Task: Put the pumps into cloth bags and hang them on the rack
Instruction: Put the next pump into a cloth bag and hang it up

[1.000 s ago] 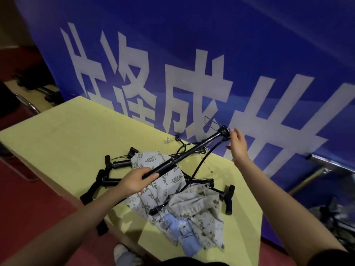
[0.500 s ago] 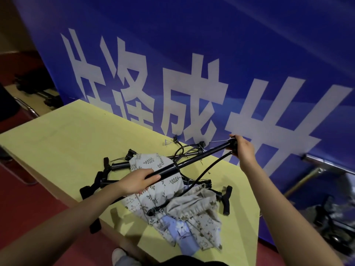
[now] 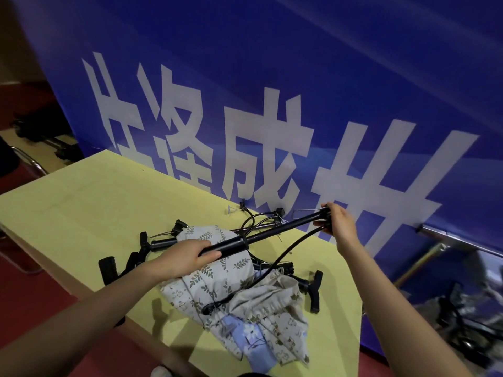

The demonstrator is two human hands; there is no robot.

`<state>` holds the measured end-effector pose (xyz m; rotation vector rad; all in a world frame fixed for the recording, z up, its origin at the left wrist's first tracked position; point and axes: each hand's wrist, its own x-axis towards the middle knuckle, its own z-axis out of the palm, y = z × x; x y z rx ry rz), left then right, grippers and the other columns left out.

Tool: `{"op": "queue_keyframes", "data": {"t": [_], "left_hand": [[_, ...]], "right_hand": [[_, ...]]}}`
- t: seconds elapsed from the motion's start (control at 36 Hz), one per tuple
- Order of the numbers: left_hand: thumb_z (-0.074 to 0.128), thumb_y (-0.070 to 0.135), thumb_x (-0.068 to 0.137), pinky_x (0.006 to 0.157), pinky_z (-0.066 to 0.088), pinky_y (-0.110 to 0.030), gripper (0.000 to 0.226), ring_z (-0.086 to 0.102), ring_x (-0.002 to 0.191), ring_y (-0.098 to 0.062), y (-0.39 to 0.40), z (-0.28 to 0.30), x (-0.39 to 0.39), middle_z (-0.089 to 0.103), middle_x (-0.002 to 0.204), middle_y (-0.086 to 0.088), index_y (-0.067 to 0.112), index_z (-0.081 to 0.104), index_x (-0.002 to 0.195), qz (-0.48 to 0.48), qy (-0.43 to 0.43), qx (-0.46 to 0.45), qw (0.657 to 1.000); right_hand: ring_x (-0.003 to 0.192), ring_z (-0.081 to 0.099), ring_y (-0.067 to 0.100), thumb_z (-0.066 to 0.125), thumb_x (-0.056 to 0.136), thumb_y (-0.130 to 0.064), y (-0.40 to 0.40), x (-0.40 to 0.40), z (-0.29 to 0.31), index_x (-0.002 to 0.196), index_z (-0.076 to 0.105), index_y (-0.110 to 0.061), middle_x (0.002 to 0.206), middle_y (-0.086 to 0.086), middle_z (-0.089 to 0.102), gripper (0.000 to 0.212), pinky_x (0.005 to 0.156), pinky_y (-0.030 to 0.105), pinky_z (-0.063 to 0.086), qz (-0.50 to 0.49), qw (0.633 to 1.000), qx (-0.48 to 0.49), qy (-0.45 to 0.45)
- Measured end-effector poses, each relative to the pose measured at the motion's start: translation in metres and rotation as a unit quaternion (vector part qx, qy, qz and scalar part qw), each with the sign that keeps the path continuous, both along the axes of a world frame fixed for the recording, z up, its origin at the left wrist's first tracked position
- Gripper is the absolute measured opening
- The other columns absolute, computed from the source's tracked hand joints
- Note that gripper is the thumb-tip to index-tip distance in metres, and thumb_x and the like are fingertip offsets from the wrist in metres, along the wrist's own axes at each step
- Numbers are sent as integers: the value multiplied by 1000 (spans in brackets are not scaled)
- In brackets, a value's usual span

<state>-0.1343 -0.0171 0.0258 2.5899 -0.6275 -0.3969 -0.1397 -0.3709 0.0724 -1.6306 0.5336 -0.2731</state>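
Gripping pump (image 3: 268, 235) with both hands.

A pale yellow table (image 3: 81, 202) carries everything. On it, a black pump (image 3: 261, 235) lies over a heap of cloth bags (image 3: 245, 303): cream with a dark leaf print at the table's middle, beige with small brown motifs beside it, and light blue (with a white flower) toward the table's near edge. Behind the table stands a deep blue banner (image 3: 353, 77) with large white characters. Beneath the table, the floor (image 3: 32, 289) is dark red.

Yellow table (image 3: 81, 202) against a blue banner (image 3: 353, 77) with white characters.
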Motion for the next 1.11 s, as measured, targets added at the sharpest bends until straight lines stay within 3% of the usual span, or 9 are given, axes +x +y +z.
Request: {"op": "queue_keyframes", "data": {"t": [0.08, 0.19, 0.33, 0.53, 0.69, 0.86, 1.11], "left_hand": [[41, 54, 96, 59, 41, -30, 38, 62, 68, -22, -1, 5, 1, 65, 79, -6, 21, 59, 97, 0, -17, 21, 1000], [40, 57, 95, 60, 43, -33, 32, 60, 65, -18, 2, 4, 1, 61, 75, 0, 28, 54, 95, 2, -33, 38, 999], [39, 59, 95, 59, 42, -31, 40, 55, 62, -14, -6, 7, 2, 60, 75, 2, 24, 56, 99, -1, -83, 67, 994], [40, 60, 94, 58, 41, -32, 43, 52, 60, -13, -9, 13, 1, 59, 74, 1, 21, 58, 98, -8, -106, 76, 991], [42, 60, 93, 57, 39, -30, 41, 48, 59, -8, -13, 19, -2, 54, 71, 5, 22, 58, 98, -23, -99, 77, 992], [34, 57, 97, 60, 42, -34, 41, 48, 60, -12, -22, 23, -2, 51, 68, 5, 23, 56, 90, -31, -106, 71, 991], [25, 54, 100, 57, 33, -33, 50, 44, 57, -14, -34, 23, -2, 49, 65, 0, 18, 51, 77, -29, -73, 22, 997]], "right_hand": [[77, 67, 22, 43, 101, -26, 2, -2, 4, 104, 59, -8, 93, 11, 66, 24, 66, 27, 51, 0, 1000, 0, -2], [73, 65, 21, 51, 99, -27, 5, -3, 3, 105, 60, -6, 90, 10, 65, 23, 68, 29, 52, 17, 1000, -11, -7], [73, 67, 23, 67, 90, -30, 22, -4, -5, 107, 60, -6, 88, 9, 69, 30, 80, 42, 56, 55, 998, -15, 23], [87, 70, 28, 63, 90, -41, 38, -9, -15, 102, 62, -12, 96, 10, 71, 31, 75, 35, 54, 81, 995, -47, 41], [74, 71, 26, 52, 96, -46, 42, -19, -14, 93, 61, -8, 86, 13, 73, 39, 62, 29, 52, 113, 989, -45, 78], [69, 68, 24, 36, 101, -48, 55, -25, -20, 108, 56, -10, 88, 12, 72, 43, 63, 33, 50, 93, 991, -69, 70], [69, 62, 20, 34, 104, -37, 68, -32, -12, 111, 65, -10, 81, 5, 64, 42, 63, 28, 47, 104, 990, 88, 40]]}}
